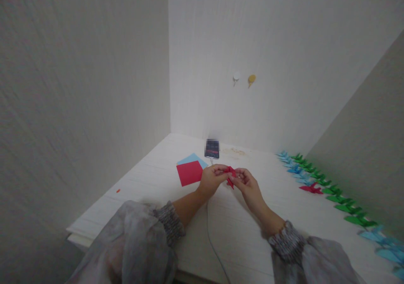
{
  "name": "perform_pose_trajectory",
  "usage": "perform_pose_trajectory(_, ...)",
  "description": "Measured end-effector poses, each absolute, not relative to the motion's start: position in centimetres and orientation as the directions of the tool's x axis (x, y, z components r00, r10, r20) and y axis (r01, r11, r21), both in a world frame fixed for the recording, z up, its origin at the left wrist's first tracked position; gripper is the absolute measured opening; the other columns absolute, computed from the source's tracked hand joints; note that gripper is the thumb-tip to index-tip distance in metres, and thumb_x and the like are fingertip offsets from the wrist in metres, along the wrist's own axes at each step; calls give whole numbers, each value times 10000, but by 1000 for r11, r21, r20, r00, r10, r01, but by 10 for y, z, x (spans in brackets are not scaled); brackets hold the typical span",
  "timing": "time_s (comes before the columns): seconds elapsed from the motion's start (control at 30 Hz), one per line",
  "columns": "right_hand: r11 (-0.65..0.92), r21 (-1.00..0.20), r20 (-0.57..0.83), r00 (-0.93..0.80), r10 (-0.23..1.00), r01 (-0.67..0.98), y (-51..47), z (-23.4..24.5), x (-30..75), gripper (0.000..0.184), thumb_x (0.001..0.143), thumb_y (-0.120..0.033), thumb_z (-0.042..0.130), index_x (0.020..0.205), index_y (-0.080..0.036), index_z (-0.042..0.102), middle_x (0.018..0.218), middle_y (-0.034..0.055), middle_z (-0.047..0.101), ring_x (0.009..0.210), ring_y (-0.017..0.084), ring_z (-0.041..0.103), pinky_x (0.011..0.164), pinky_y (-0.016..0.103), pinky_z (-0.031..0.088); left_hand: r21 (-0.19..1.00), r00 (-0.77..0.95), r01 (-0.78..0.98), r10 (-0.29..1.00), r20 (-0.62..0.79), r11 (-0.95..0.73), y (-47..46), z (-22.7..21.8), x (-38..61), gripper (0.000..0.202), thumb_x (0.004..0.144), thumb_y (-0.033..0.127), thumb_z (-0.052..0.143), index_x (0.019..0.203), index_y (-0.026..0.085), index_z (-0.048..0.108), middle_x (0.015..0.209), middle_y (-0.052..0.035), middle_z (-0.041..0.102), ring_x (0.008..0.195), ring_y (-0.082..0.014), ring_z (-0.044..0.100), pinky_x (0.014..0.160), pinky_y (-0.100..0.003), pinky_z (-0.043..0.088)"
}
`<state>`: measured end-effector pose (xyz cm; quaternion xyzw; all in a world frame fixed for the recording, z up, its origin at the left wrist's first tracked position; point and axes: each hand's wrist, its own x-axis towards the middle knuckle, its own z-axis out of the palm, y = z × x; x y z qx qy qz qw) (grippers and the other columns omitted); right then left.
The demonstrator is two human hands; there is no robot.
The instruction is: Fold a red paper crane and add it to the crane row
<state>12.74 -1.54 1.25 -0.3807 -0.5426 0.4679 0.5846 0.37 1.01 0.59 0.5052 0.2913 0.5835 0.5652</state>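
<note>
Both my hands meet over the white table (pixel 151 183), pinching a small folded red paper piece (pixel 231 176) between them. My left hand (pixel 212 179) grips its left side with closed fingers, and my right hand (pixel 246 184) grips its right side the same way. The piece is held just above the tabletop. Left of my hands lies a flat red paper square (pixel 189 173) on top of a light blue sheet (pixel 191 158).
A phone (pixel 211 148) lies behind the sheets, its cable (pixel 211 233) running toward me. Along the right edge runs a row of folded green (pixel 334 191) and blue (pixel 295 169) paper figures, with one red figure (pixel 312 188). Two wall hooks (pixel 243 79) sit above.
</note>
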Motion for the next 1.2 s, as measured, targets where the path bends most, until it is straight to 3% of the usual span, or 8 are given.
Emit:
perform_pose_trajectory(0.1,228,-961,248,-120,961,-155,-15,13,127,317,620,-300,660,825,-195,443,603,-21,619,506,142,587,546,284,444,908,140,-374,956,258,-190,10,6,3,247,539,232,685,740,110,609,742,-63,655,682,-153,598,651,-275,464)
perform_pose_trajectory(0.5,61,-984,95,-204,974,-169,-16,13,125,454,524,-164,711,865,-196,412,602,-32,633,530,159,612,608,342,484,950,62,-266,981,184,-161,11,5,2,279,556,354,666,697,119,617,610,-23,627,534,-106,551,514,-214,424)
perform_pose_trajectory(0.77,42,-992,68,-227,972,-118,-15,9,126,460,519,-152,700,866,-195,401,591,-36,621,503,158,601,565,347,496,950,58,-285,987,148,-126,11,4,2,302,510,322,701,720,124,611,649,-29,637,575,-114,566,574,-229,439)
perform_pose_trajectory(1.0,30,-996,48,-238,970,-79,-16,7,124,543,518,-187,701,930,-205,349,545,-51,601,500,170,601,577,349,480,951,66,-285,987,146,-122,12,4,2,262,515,311,699,680,126,615,610,-16,627,547,-104,552,543,-212,424)
perform_pose_trajectory(1.1,114,-992,102,-199,975,47,-17,8,125,550,564,-245,679,1001,-201,349,566,-41,587,533,171,593,590,352,469,953,64,-271,985,157,-134,12,5,2,245,520,309,692,669,130,618,607,-12,626,556,-108,555,544,-213,424)
perform_pose_trajectory(1.2,372,-879,363,-86,928,297,-17,14,131,477,623,-283,646,1039,-200,429,771,27,586,710,177,574,694,360,442,954,104,-260,978,179,-147,9,5,3,225,506,290,698,640,128,618,608,-10,627,579,-114,564,573,-221,432)
